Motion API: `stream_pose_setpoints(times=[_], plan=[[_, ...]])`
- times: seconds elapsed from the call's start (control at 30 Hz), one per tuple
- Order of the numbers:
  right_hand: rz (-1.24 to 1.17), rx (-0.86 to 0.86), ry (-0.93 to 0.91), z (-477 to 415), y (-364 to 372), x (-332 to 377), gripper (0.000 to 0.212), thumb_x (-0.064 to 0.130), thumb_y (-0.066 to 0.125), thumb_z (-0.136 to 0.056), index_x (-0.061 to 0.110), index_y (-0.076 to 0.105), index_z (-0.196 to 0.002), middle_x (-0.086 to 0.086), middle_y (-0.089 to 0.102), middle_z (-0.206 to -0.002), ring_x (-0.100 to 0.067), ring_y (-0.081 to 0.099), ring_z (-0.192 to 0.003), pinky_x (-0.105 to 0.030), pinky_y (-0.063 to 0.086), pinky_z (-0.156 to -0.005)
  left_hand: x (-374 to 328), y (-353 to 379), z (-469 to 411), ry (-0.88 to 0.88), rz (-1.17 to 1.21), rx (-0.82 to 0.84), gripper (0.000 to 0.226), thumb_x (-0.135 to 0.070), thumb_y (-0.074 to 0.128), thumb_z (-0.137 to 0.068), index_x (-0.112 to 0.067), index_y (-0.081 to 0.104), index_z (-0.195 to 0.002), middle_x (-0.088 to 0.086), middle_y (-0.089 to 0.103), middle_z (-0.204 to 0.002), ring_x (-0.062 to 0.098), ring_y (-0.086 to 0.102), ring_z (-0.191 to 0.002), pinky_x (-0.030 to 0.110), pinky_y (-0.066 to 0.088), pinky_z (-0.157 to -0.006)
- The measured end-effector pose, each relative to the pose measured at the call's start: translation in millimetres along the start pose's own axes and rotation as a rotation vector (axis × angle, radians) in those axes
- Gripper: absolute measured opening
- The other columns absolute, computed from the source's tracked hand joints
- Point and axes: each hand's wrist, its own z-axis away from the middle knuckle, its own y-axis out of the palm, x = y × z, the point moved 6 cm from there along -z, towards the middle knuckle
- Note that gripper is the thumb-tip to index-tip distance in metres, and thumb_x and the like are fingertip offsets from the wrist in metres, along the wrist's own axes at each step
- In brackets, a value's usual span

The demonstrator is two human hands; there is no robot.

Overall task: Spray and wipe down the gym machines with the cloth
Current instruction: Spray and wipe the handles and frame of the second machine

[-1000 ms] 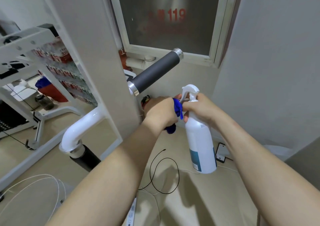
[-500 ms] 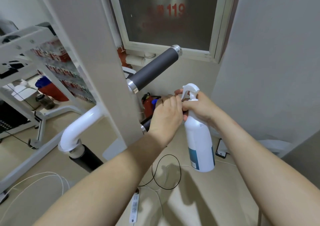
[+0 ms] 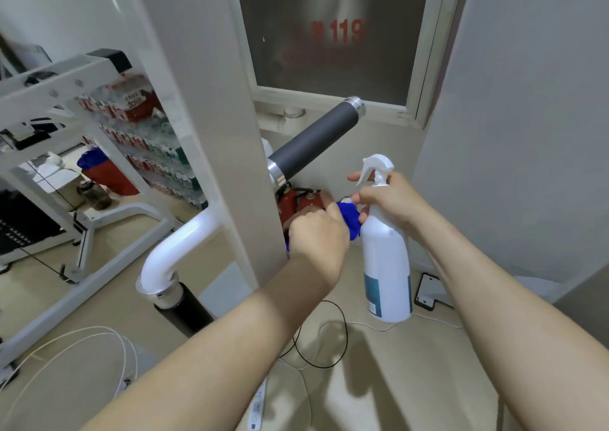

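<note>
Both hands are seen working close to the white upright post (image 3: 211, 127) of the gym machine. The left hand (image 3: 318, 237) is closed around a bunched blue cloth (image 3: 351, 218), which is pressed in just right of the post, below the dark foam-covered handle (image 3: 313, 143) that juts out and up from it. What the cloth is touching underneath cannot be made out, since the hand covers it. The right hand (image 3: 385, 199) is wrapped around the neck of a white spray bottle (image 3: 387, 265), held upright right of the cloth, nozzle pointed left toward the post and one finger stretched out in front of the trigger. Cloth and bottle are almost touching. A red fire extinguisher (image 3: 296, 199) is tucked behind the post, just beyond the left hand. Left of the post, a curved white tube (image 3: 174, 249) is seen bending down into a second black grip (image 3: 183, 312). A black cable (image 3: 323, 335) is looped on the floor below the bottle, and a white power strip (image 3: 258, 404) lies nearer the camera. Above the handle, a frosted window (image 3: 333, 31) marked with red "119" is seen.
</note>
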Motion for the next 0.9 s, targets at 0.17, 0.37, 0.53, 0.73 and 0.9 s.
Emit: stream_pose_setpoints(times=[0.17,0.37,0.53,0.73,0.9], plan=[[-0.049,0.021,-0.015,1,-13,-7,0.033,-0.005,0.053,-0.086,0.009,0.068,-0.112,-0.016,0.071,-0.099,-0.013,0.069,-0.072,-0.023,0.057,-0.065,-30,-18,-37,0.002,0.18,-0.088,0.05,-0.016,0.038,-0.099,0.007,0.026,-0.142,0.016,0.06,-0.117,0.031,0.062,-0.102,0.035,0.045,-0.072],[0.074,0.01,-0.037,8,-14,-7,0.023,-0.006,0.055,-0.082,0.004,0.07,-0.096,-0.016,0.064,-0.07,-0.022,0.059,-0.054,-0.03,0.053,-0.058,-26,-10,-15,0.101,0.055,-0.19,0.05,-0.022,0.014,-0.097,-0.001,0.034,-0.137,0.015,0.057,-0.116,0.032,0.061,-0.096,0.034,0.041,-0.067],[0.243,-0.04,-0.074,2,3,-3,0.021,0.002,0.061,-0.084,0.001,0.065,-0.105,-0.031,0.069,-0.083,-0.022,0.061,-0.043,-0.029,0.051,-0.058,0,5,20,0.107,-0.106,0.051,0.06,-0.012,0.022,-0.102,0.002,-0.012,-0.149,0.041,0.017,-0.145,0.051,0.047,-0.113,0.045,0.045,-0.083],[0.241,-0.081,-0.074,5,10,5,0.021,-0.001,0.055,-0.083,0.009,0.066,-0.097,-0.019,0.064,-0.063,-0.019,0.06,-0.047,-0.024,0.049,-0.057,14,-12,29,0.136,-0.189,0.058,0.057,-0.015,0.038,-0.1,0.014,0.014,-0.143,0.022,0.047,-0.126,0.036,0.055,-0.112,0.031,0.046,-0.068],[0.203,-0.14,-0.063,17,-3,-1,0.015,-0.004,0.056,-0.083,0.002,0.065,-0.093,-0.015,0.06,-0.072,-0.021,0.056,-0.056,-0.024,0.047,-0.055,-8,-18,-4,0.14,0.018,0.101,0.032,-0.007,0.049,-0.093,0.0,0.046,-0.125,0.014,0.053,-0.117,0.033,0.059,-0.103,0.035,0.051,-0.066]])
